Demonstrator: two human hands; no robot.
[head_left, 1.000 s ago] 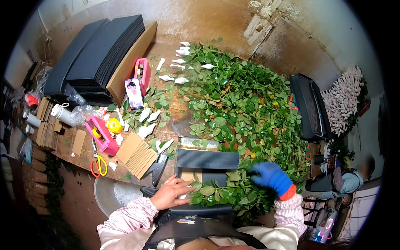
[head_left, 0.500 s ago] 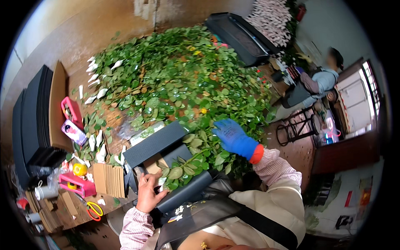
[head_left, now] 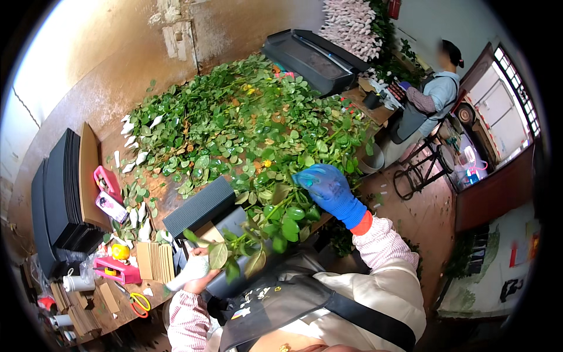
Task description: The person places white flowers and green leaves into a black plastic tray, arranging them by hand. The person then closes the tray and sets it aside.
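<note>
A leafy flower stem (head_left: 267,226), its bud wrapped in a white sleeve (head_left: 194,268), stretches between my two hands. My bare left hand (head_left: 203,280) is closed at the wrapped bud end, its fingers partly hidden behind the sleeve and leaves. At the other end, my right hand (head_left: 329,190), in a blue glove with an orange cuff, is closed around the stem. Below the stem lies a dark curved sheet (head_left: 226,284) by my apron. A dark ribbed cardboard piece (head_left: 199,206) rests just beyond, on the table's near side.
A heap of leafy stems (head_left: 234,123) covers much of the table. Stacked dark card (head_left: 61,188), pink tape dispensers (head_left: 117,270), scissors (head_left: 139,302) and brown cardboard strips (head_left: 155,262) lie left. A black tray (head_left: 314,61) stands at the back; a co-worker (head_left: 431,97) is far right.
The white-wrapped bud and its leaves have risen off the dark sheet in my hands. My left hand has closed at the bud end. My head view has shifted slightly.
</note>
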